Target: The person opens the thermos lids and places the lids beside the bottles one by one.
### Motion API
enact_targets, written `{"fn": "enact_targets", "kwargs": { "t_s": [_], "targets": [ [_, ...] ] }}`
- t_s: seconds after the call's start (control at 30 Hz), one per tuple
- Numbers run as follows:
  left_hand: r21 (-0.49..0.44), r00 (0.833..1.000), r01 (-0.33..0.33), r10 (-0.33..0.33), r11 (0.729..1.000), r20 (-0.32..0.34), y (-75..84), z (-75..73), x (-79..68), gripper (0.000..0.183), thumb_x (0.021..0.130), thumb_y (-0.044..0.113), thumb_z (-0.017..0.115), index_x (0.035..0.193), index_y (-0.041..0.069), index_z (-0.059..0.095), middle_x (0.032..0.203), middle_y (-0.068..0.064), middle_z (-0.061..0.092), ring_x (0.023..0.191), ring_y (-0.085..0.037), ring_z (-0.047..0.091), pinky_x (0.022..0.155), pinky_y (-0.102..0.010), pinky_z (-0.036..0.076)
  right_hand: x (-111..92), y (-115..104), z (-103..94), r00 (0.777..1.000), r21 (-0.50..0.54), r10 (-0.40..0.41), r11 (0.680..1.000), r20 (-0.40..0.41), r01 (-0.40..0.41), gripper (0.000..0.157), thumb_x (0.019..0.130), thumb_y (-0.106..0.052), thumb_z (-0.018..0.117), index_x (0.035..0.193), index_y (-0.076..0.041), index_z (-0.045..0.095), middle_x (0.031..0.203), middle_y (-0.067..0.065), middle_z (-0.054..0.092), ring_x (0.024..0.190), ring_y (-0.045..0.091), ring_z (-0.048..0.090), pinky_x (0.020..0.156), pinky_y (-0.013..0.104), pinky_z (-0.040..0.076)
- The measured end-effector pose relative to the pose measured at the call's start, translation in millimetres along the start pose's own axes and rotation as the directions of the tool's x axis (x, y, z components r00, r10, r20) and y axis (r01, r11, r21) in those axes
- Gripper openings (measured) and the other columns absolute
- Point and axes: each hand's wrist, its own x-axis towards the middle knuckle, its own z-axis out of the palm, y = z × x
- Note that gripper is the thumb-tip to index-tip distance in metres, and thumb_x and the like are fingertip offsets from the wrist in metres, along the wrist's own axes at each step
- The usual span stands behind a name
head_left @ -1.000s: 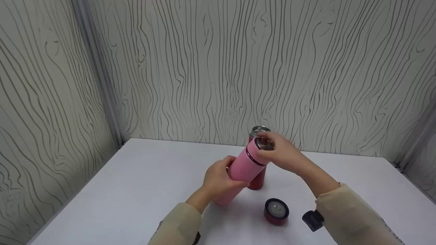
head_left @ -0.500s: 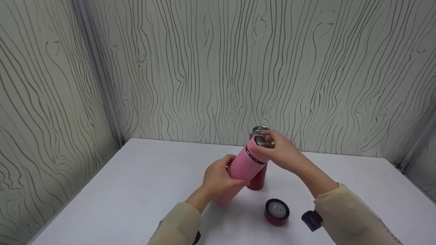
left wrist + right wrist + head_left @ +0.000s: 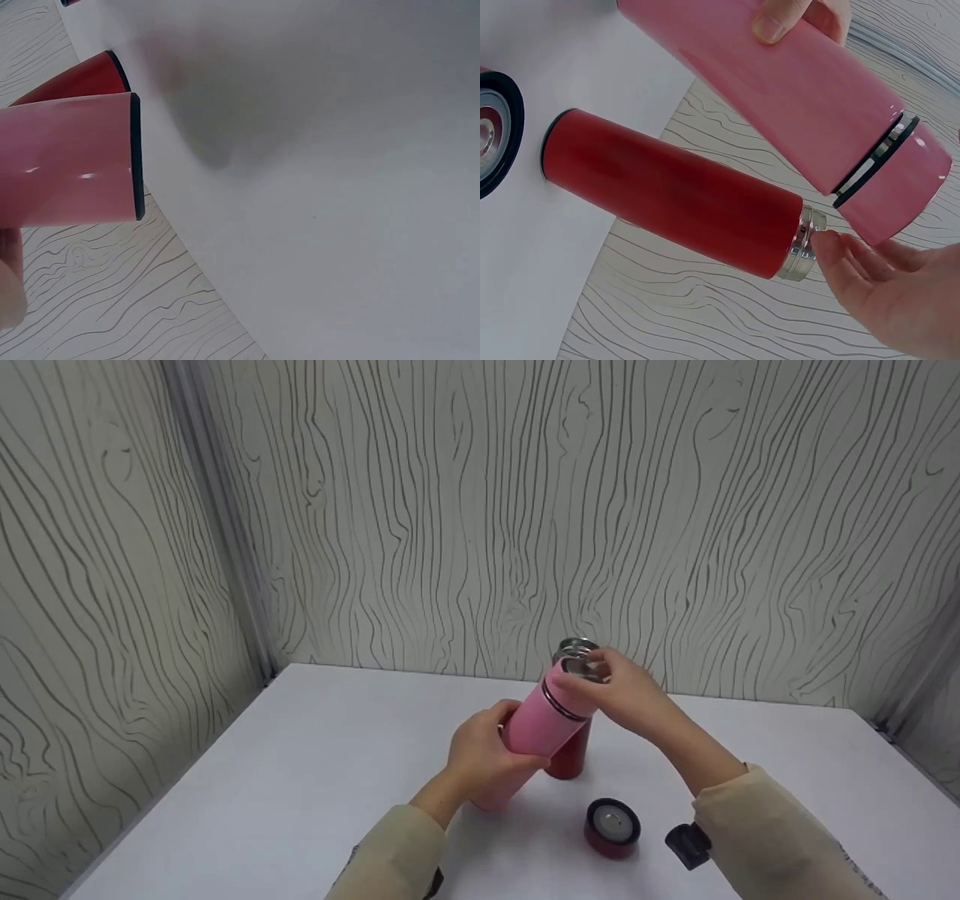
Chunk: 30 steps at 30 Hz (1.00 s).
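A pink thermos (image 3: 534,729) is held tilted above the table, its top leaning up and to the right. My left hand (image 3: 484,750) grips its body around the middle. At the top end, my right hand (image 3: 634,694) holds the pink lid (image 3: 900,180) with thumb and fingers on opposite sides. A narrow gap with a metal and black ring shows between lid and body in the right wrist view. Behind it stands a red thermos (image 3: 675,195), upright, with its steel neck uncovered. The pink thermos's base (image 3: 136,157) shows in the left wrist view.
A red lid (image 3: 613,829) lies upside down on the white table (image 3: 315,780), right of the pink thermos. Wood-grain patterned panels (image 3: 480,510) rise behind and at the sides. A black wrist device (image 3: 688,846) sits by the right sleeve.
My right thumb has shifted left around the pink lid and the fingers have changed position at its rim. My left hand and the pink thermos stay almost still.
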Motion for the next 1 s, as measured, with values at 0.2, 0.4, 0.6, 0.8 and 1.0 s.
{"fn": "enact_targets", "kwargs": {
  "t_s": [0.2, 0.4, 0.6, 0.8, 1.0],
  "targets": [
    [0.013, 1.000, -0.003, 0.003, 1.000, 0.006, -0.1, 0.5, 0.1, 0.062, 0.068, 0.040, 0.080, 0.121, 0.024, 0.053, 0.108, 0.008, 0.063, 0.098, -0.011, 0.057, 0.086, -0.036, 0.050, 1, 0, -0.1, 1.000, 0.004, -0.024, 1.000, -0.004, 0.024, 0.063, 0.087, -0.040, 0.058, 0.130, 0.003, 0.043, 0.127, 0.024, 0.052, 0.117, 0.036, 0.052, 0.095, 0.049, 0.047],
    [0.023, 1.000, 0.005, -0.005, 1.000, 0.004, -1.7, 1.0, 0.1, 0.061, 0.068, 0.040, 0.080, 0.121, 0.024, 0.053, 0.107, 0.008, 0.063, 0.098, -0.010, 0.057, 0.086, -0.036, 0.050, 0, -1, 0.7, 0.999, -0.003, -0.026, 1.000, 0.025, 0.026, 0.071, 0.087, -0.043, 0.058, 0.138, 0.003, 0.036, 0.135, 0.026, 0.046, 0.124, 0.040, 0.046, 0.098, 0.053, 0.043],
    [0.001, 1.000, 0.019, -0.019, 1.000, 0.008, -0.5, 0.3, -0.1, 0.061, 0.068, 0.041, 0.079, 0.121, 0.025, 0.053, 0.108, 0.009, 0.062, 0.100, -0.011, 0.057, 0.087, -0.037, 0.050, -1, -3, 0.9, 1.000, -0.004, 0.004, 1.000, -0.030, -0.004, 0.070, 0.086, -0.042, 0.059, 0.135, 0.004, 0.040, 0.133, 0.026, 0.048, 0.122, 0.039, 0.049, 0.098, 0.050, 0.044],
    [-0.024, 0.999, 0.026, -0.027, 0.999, -0.021, -3.9, -3.3, 2.0, 0.062, 0.069, 0.040, 0.079, 0.123, 0.024, 0.052, 0.110, 0.007, 0.063, 0.101, -0.013, 0.058, 0.089, -0.039, 0.050, -4, 0, -6.7, 0.991, 0.142, -0.030, 0.989, -0.127, 0.048, 0.065, 0.086, -0.041, 0.061, 0.134, -0.001, 0.042, 0.130, 0.020, 0.050, 0.121, 0.033, 0.048, 0.100, 0.048, 0.043],
    [-0.076, 0.991, 0.068, -0.076, 0.995, -0.107, -10.2, -11.8, 5.1, 0.063, 0.070, 0.038, 0.080, 0.124, 0.022, 0.052, 0.114, 0.004, 0.063, 0.104, -0.016, 0.058, 0.090, -0.041, 0.050, -9, 13, -4.3, 0.996, 0.231, -0.014, 0.972, -0.090, 0.034, 0.064, 0.086, -0.038, 0.064, 0.132, 0.000, 0.041, 0.124, 0.018, 0.051, 0.114, 0.029, 0.051, 0.092, 0.038, 0.049]
  ]
}}
